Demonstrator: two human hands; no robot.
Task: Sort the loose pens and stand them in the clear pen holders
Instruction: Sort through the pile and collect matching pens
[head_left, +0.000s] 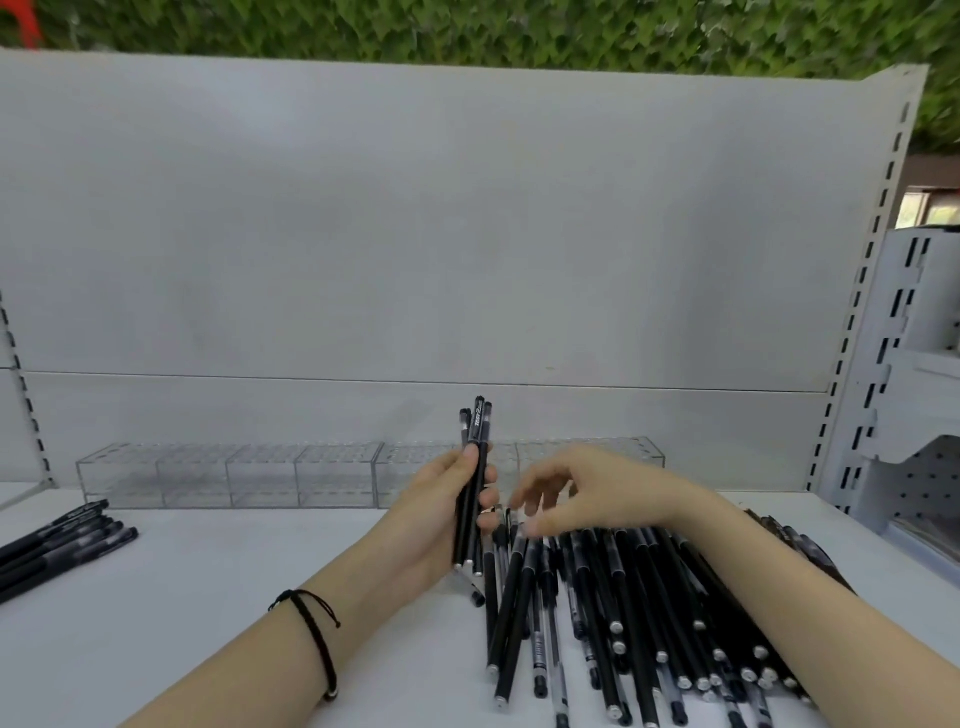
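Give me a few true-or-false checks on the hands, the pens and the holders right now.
1. The left hand grips a bundle of pens upright. True.
2. The clear pen holders already hold pens. False: they look empty.
3. The right hand is over the loose pile. True.
4. The black bracelet sits on the right wrist. False: it is on the left wrist.

the left grip (436, 514) holds a bundle of black pens (480, 426) upright. the right grip (587, 493) hovers, fingers loose, over the pile of loose pens (639, 597) on the counter (208, 597), clear pen holders (228, 475) behind.
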